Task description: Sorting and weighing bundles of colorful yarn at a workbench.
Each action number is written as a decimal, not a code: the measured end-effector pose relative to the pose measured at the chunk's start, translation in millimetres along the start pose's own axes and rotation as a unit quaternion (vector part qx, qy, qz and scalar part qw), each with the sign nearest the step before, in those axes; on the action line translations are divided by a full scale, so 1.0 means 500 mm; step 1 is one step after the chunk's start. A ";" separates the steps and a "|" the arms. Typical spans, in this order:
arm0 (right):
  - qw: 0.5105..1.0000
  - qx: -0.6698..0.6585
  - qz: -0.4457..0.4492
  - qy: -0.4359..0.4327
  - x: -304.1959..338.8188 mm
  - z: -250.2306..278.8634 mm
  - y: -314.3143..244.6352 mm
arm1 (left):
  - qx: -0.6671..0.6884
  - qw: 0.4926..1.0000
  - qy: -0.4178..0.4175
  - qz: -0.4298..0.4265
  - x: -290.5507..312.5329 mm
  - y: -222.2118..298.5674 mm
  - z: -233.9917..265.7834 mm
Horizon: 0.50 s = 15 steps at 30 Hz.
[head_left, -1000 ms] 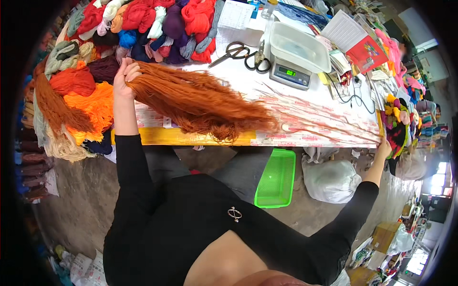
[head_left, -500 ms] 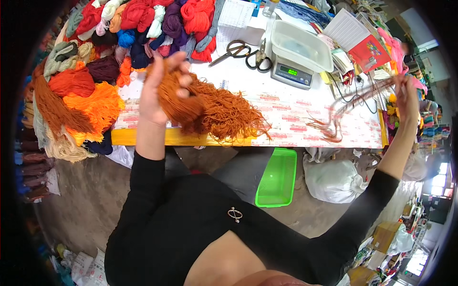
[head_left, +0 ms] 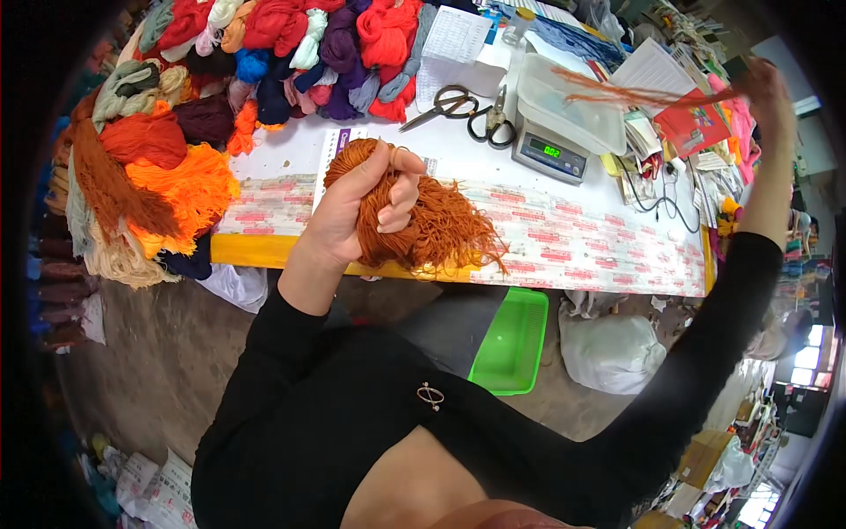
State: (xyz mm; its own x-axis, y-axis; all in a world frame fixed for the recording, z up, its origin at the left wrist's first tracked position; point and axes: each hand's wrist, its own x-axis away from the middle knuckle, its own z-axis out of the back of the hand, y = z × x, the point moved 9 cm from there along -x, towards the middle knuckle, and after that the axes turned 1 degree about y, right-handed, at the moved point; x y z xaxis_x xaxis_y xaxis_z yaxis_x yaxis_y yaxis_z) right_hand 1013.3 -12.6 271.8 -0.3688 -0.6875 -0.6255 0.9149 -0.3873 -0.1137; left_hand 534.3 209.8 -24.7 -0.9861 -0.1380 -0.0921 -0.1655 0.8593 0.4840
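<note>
My left hand (head_left: 374, 198) is closed around a thick bundle of rust-orange yarn (head_left: 441, 225) at the table's front edge. The bundle's loose, crinkled ends spread to the right over the tabletop. Far out to the right and raised, my right hand (head_left: 765, 97) is smeared by motion, but thin rust-coloured yarn strands (head_left: 617, 93) trail leftward from its closed fingers. These strands pass above the clear plastic tray (head_left: 568, 110) on the digital scale (head_left: 551, 154).
Two pairs of black-handled scissors (head_left: 448, 103) lie left of the scale. Colourful yarn skeins (head_left: 264, 53) pile up at the far left. Papers and a red booklet (head_left: 692, 132) lie at the right. Below the table are a green basket (head_left: 511, 353) and a white sack (head_left: 608, 353).
My right hand has swung up and away, and its strands now stretch over the scale tray. My left hand has moved right and lower, its fingers now wrapped round the bundle.
</note>
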 end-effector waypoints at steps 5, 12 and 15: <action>0.923 -0.349 -0.159 -0.012 0.133 -0.378 -0.077 | -0.010 0.999 -0.034 0.011 -0.001 -0.015 -0.018; 0.974 0.070 -0.139 -0.165 0.444 -0.605 -0.196 | -0.113 0.993 0.042 0.001 -0.002 -0.025 -0.013; 0.996 -0.008 -0.092 0.000 0.473 -0.513 -0.295 | -0.205 0.978 -0.005 -0.047 -0.017 -0.024 -0.013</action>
State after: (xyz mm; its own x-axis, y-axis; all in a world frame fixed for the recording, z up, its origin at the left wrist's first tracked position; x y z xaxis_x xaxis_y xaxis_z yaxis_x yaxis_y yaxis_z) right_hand 833.3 39.4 -57.7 -0.5308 -0.6052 -0.5933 0.8341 -0.4970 -0.2393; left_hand 544.3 197.7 -24.2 -0.9663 -0.2006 -0.1611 -0.2491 0.5731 0.7807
